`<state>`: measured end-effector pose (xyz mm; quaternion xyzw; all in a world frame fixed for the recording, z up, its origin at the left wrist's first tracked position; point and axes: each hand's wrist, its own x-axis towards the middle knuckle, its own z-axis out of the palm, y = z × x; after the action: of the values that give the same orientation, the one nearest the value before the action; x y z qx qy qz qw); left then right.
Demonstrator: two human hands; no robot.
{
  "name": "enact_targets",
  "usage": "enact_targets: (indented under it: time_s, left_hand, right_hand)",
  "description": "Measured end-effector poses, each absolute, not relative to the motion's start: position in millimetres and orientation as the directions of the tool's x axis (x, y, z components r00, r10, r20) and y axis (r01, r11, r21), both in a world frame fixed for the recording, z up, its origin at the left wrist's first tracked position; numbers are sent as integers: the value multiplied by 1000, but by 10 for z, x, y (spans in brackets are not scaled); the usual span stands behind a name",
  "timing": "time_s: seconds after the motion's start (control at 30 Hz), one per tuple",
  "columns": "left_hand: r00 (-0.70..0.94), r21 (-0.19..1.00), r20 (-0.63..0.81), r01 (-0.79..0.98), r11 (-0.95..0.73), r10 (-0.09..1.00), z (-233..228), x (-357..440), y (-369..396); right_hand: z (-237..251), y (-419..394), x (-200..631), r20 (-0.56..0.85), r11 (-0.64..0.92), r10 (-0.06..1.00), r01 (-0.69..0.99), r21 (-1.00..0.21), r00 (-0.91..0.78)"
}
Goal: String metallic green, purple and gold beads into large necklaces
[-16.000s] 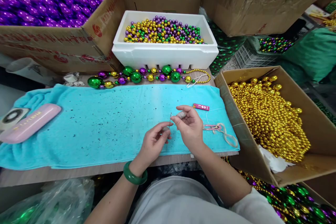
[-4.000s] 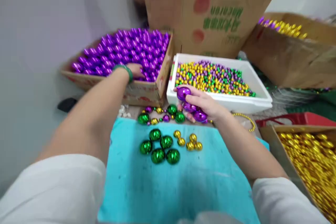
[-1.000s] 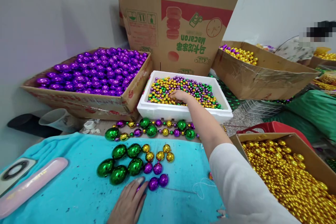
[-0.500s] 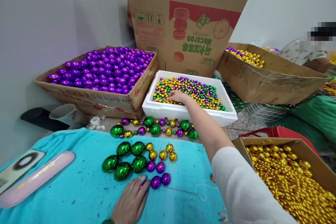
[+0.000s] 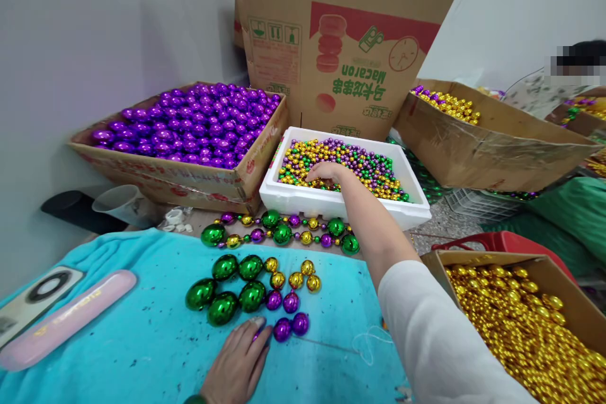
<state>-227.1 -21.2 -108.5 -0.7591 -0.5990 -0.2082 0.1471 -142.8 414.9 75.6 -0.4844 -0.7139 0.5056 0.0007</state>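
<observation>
While resting the left hand flat on the turquoise towel, with fingers nearly together, partly covered one purple ball bead beside two more. Beyond, saw green ball beads and smaller gold ball beads, then strung beads. Farther off, held the right hand, with fingers curled, among small round beads in the white foam box; could not tell whether pinching any.

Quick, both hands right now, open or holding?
Left hand: open, partly covering a purple bead.
Right hand: among small beads in the white box; grip can't be told.
</observation>
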Motion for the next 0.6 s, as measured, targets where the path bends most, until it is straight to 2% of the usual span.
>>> enact_targets:
  time_s: [0.33, 0.47, 0.6]
  left_hand:
    - [184, 44, 507, 970, -238, 842, -1122, -2270, -216]
    - [174, 65, 508, 969, -239, 844, -1142, -2277, -214]
    - [180, 64, 522, 966, -249, 833, -1141, -2279, -207]
  right_hand:
    - [670, 4203, -1202, -472, -215, 669, 459, -862, -574]
    - [722, 4166, -1122, -433, -211, 668, 403, -890, -605]
    - [741, 4154, -1084, -408, -147, 707, 445, -883, -577]
